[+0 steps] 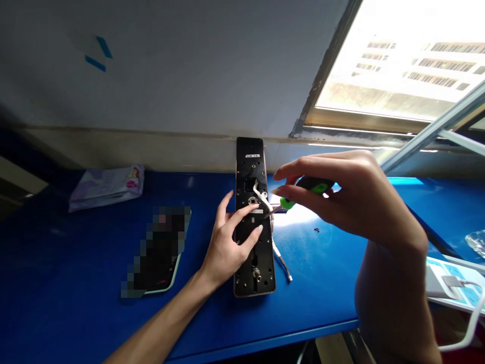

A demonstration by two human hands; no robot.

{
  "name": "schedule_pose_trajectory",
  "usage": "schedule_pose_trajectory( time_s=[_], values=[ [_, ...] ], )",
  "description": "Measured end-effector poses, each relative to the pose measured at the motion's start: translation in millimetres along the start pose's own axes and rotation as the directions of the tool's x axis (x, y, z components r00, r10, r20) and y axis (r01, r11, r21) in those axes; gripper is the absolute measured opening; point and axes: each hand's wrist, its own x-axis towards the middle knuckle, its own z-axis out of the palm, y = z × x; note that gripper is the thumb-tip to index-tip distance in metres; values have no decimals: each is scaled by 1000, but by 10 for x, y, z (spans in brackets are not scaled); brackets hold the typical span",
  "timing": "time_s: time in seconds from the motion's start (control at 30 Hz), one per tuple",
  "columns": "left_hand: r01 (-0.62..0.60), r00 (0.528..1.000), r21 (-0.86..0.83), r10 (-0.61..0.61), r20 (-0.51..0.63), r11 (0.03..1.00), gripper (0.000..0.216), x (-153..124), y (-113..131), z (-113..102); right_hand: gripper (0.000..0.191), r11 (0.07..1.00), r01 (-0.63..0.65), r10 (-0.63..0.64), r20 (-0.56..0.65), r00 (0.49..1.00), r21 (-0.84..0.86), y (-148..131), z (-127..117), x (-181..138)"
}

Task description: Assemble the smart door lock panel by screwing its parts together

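A long black door-lock panel (253,263) lies flat on the blue table (322,283), its back side up, with holes, a white cable (260,195) and a small metal part showing. My left hand (229,242) rests on its left edge, fingers spread across the middle of the panel. My right hand (348,197) is closed on a screwdriver with a black and green handle (316,187); its thin shaft points down-left to the panel near the white cable. A thin cable end (282,263) trails off the panel's right side.
A phone (159,258) lies left of the panel. A pale plastic packet (108,186) sits at the back left by the wall. Tiny screws (317,230) lie right of the panel. A white power strip with a cable (452,285) is at the right edge, below a window.
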Motion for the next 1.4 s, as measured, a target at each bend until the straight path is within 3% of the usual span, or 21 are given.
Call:
schedule_pose_trajectory(
  time_s=[0.17,0.3,0.43,0.6,0.77,0.9,1.1,1.23,1.4],
  values=[
    [3,1000,3,-3,3,1000,36,1,-8,-4,40,995,80,-82,41,996,56,-25,-23,-6],
    [3,1000,3,-3,-8,1000,34,2,-16,2,16,998,38,-38,11,999,44,-18,-13,-4],
    [-6,1000,-4,6,3,1000,34,1,-14,0,9,998,51,-51,6,999,43,7,-7,-3],
    [6,1000,-29,-6,10,1000,34,-2,1,-3,41,992,97,-100,24,995,85,-4,-14,2],
    [10,1000,-42,-9,14,999,34,-1,8,-1,10,1000,21,-20,-27,999,21,-9,5,10],
    [17,1000,-43,-16,22,999,34,-1,4,-3,10,1000,7,-7,-15,1000,0,1,10,1],
    [13,1000,-36,-13,15,999,34,1,6,-7,41,998,48,-48,3,999,42,-10,-4,-5],
    [6,1000,-33,-6,18,999,34,4,9,-10,21,1000,-3,3,-20,1000,-15,-4,4,9],
    [4,1000,-23,-3,20,1000,35,1,1,-8,11,1000,-4,4,4,1000,5,-16,-4,1]
  ],
)
